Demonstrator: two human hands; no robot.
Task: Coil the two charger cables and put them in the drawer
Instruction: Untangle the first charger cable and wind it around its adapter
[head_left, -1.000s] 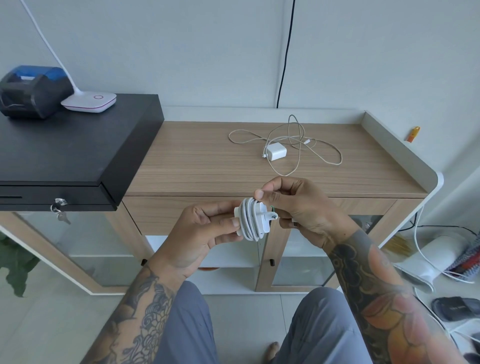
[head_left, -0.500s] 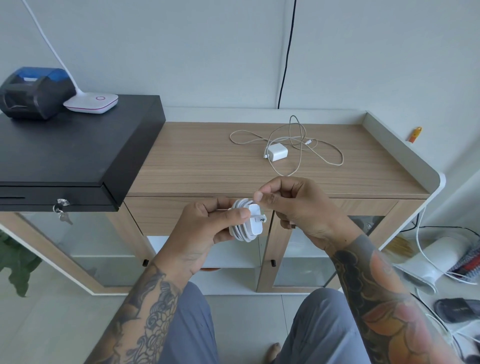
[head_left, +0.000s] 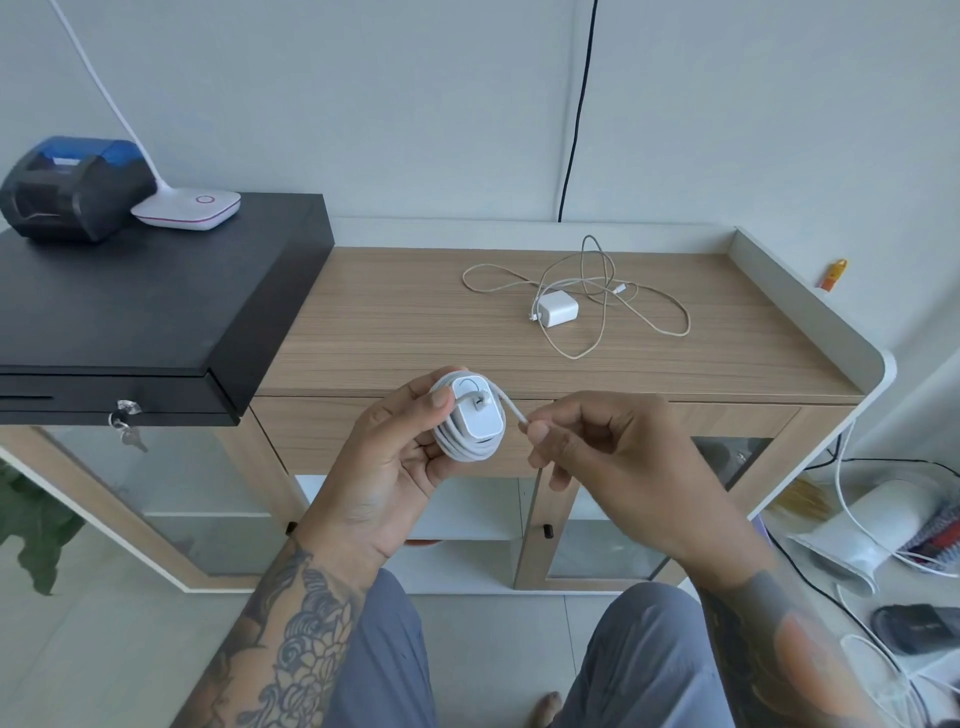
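Note:
My left hand (head_left: 395, 462) grips a white charger (head_left: 475, 415) with its cable wound around the block, its flat face turned up toward me. The cable's loose end runs right from the block to my right hand (head_left: 597, 452), which pinches it between thumb and forefinger. A second white charger (head_left: 558, 314) lies on the wooden cabinet top (head_left: 405, 322), its beige cable (head_left: 644, 312) spread in loose loops around it. The drawer front (head_left: 306, 431) under the top is closed, just behind my hands.
A black cash drawer (head_left: 156, 301) with keys (head_left: 127, 426) sits on the left, carrying a black and blue printer (head_left: 72, 187) and a white lamp base (head_left: 189, 208). A raised lip (head_left: 800, 296) edges the cabinet's right side. Cables, a white fan and sandals lie on the floor at right.
My left hand has turned the wound charger from edge-on to face-up and lifted it slightly. My right hand has moved off the block to the right, drawing the cable end out.

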